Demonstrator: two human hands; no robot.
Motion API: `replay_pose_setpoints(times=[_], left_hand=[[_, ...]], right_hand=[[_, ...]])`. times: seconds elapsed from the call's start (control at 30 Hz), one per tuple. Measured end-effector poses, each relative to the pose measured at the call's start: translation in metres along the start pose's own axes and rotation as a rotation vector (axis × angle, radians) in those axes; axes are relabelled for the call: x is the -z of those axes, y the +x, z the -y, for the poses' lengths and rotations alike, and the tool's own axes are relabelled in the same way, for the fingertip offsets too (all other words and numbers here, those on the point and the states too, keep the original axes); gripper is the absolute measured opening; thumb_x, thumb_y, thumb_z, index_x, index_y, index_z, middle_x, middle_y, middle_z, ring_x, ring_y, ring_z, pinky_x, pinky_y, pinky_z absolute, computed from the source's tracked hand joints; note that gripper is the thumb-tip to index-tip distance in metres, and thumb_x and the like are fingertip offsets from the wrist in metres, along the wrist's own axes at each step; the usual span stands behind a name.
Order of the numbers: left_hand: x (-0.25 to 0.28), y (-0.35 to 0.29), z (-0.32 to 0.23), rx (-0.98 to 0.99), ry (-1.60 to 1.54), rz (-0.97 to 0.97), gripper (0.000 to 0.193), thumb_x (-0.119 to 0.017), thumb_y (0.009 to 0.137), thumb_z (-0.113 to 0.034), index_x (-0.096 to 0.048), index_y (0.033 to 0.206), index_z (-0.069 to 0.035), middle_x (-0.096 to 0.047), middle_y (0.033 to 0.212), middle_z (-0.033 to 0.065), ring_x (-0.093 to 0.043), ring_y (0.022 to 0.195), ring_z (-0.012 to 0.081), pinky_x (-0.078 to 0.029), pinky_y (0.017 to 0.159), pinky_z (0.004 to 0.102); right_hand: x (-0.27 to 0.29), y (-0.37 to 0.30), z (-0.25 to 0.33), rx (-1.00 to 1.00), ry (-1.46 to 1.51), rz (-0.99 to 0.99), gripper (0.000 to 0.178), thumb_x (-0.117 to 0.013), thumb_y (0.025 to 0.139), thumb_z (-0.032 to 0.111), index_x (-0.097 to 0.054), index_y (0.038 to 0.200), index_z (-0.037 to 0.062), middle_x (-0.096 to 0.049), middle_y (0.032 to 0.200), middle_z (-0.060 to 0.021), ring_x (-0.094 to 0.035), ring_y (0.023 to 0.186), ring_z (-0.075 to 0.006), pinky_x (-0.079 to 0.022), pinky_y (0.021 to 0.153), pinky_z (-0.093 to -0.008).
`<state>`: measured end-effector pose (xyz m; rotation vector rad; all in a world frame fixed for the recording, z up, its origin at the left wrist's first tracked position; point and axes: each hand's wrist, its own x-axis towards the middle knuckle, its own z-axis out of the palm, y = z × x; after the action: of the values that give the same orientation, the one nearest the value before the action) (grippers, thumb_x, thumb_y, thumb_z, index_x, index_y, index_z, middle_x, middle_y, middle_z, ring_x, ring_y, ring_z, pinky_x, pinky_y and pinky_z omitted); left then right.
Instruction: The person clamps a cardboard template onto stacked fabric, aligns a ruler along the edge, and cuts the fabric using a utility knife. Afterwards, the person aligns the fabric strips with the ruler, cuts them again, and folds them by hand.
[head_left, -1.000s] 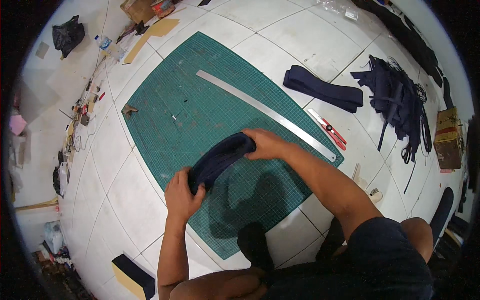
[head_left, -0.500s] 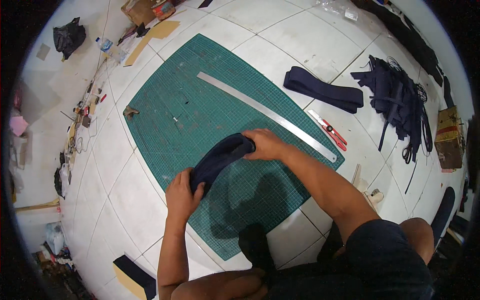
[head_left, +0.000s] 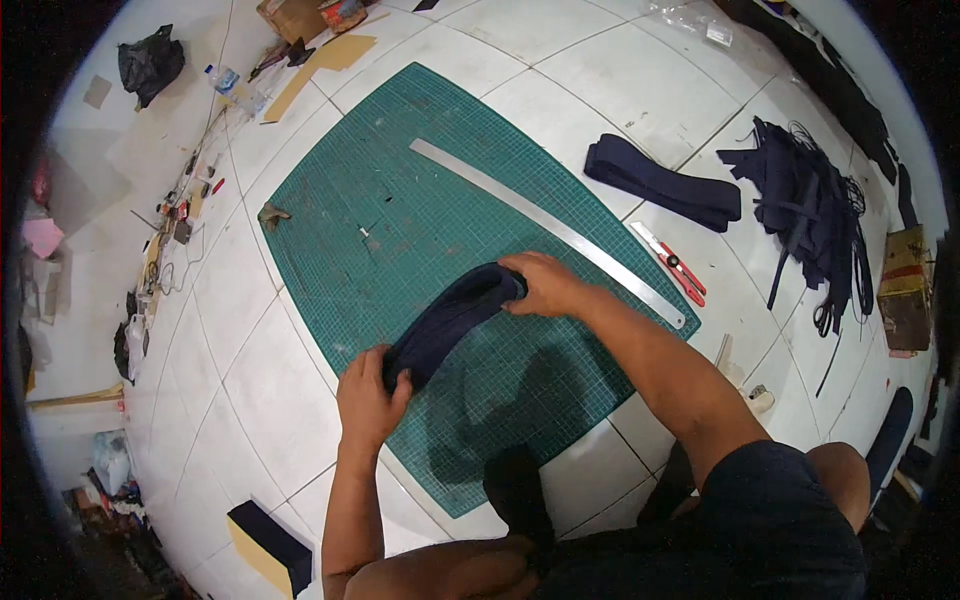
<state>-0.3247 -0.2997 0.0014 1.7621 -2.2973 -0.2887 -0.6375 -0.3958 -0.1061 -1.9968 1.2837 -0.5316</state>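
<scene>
A dark navy fabric strip (head_left: 450, 315), folded into a long loop, is held between my two hands above the green cutting mat (head_left: 345, 190). My left hand (head_left: 372, 398) grips its near left end, thumb on top. At the far right end, my right hand (head_left: 545, 285) closes round the fabric with its fingers wrapped over the edge. The strip bows upward between them. A steel ruler (head_left: 550, 232) lies diagonally across the mat, beyond my right hand. Just off the mat's right edge rests a red-handled cutter knife (head_left: 672, 262).
Another folded navy strip (head_left: 662, 183) lies on the white tiles right of the mat. Beside it is a heap of navy fabric scraps (head_left: 810, 205) with scissors (head_left: 825, 315). A cardboard box (head_left: 905, 290) stands far right; small tools (head_left: 182, 215) line the left wall.
The whole view has shifted slightly, so the surroundings sit a little further right. Both hands keep hold of the fabric strip, whose bend looks almost the same.
</scene>
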Motion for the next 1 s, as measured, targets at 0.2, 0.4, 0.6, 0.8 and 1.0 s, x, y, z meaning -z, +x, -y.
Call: replay_pose_setpoints(times=[0.2,0.4,0.6,0.8,1.0], left_hand=[[-0.004,-0.002,0.004,0.040,0.051,0.023,0.023,-0.066,0.088,-0.017,-0.061,0.106,-0.004,-0.065,0.096,0.0145,-0.064,0.086,0.0345,-0.050,0.076,0.0444],[0.006,-0.002,0.001,0.041,-0.068,-0.069,0.020,-0.065,0.090,-0.016,-0.062,0.105,-0.003,-0.066,0.088,0.0180,-0.065,0.077,0.0366,-0.051,0.067,0.0436],[0.011,-0.017,-0.008,0.497,-0.648,0.095,0.021,-0.063,0.095,-0.017,-0.064,0.105,0.001,-0.069,0.093,0.0139,-0.066,0.081,0.0240,-0.051,0.074,0.0343],[-0.079,-0.053,-0.015,0.782,-1.296,0.027,0.018,-0.061,0.099,-0.016,-0.065,0.107,0.000,-0.069,0.099,0.0061,-0.063,0.089,0.0140,-0.050,0.083,0.0302],[-0.098,-0.030,-0.022,0.979,-1.637,-0.069,0.018,-0.060,0.099,-0.017,-0.063,0.107,-0.002,-0.068,0.102,0.0064,-0.063,0.092,0.0149,-0.052,0.086,0.0313]], right_hand=[[0.003,0.002,0.013,-0.060,0.054,0.040,0.061,-0.081,0.073,0.028,-0.058,0.126,0.0055,-0.062,0.121,-0.0186,-0.057,0.117,-0.0369,-0.044,0.101,-0.0457],[0.008,0.009,0.019,-0.125,0.317,-0.002,0.055,-0.078,0.075,0.023,-0.059,0.122,0.0026,-0.065,0.112,-0.0182,-0.064,0.104,-0.0329,-0.050,0.092,-0.0421],[0.063,0.050,0.068,-0.071,0.431,0.107,0.041,-0.074,0.076,0.017,-0.060,0.111,0.0004,-0.064,0.095,-0.0068,-0.063,0.088,-0.0161,-0.049,0.083,-0.0317],[0.044,0.115,0.082,-0.046,0.150,0.347,0.050,-0.075,0.074,0.021,-0.063,0.117,0.0000,-0.067,0.108,-0.0161,-0.065,0.098,-0.0263,-0.050,0.087,-0.0362],[0.005,0.170,0.083,0.068,0.027,0.301,0.054,-0.077,0.074,0.021,-0.058,0.121,0.0027,-0.065,0.107,-0.0163,-0.065,0.097,-0.0279,-0.051,0.085,-0.0366]])
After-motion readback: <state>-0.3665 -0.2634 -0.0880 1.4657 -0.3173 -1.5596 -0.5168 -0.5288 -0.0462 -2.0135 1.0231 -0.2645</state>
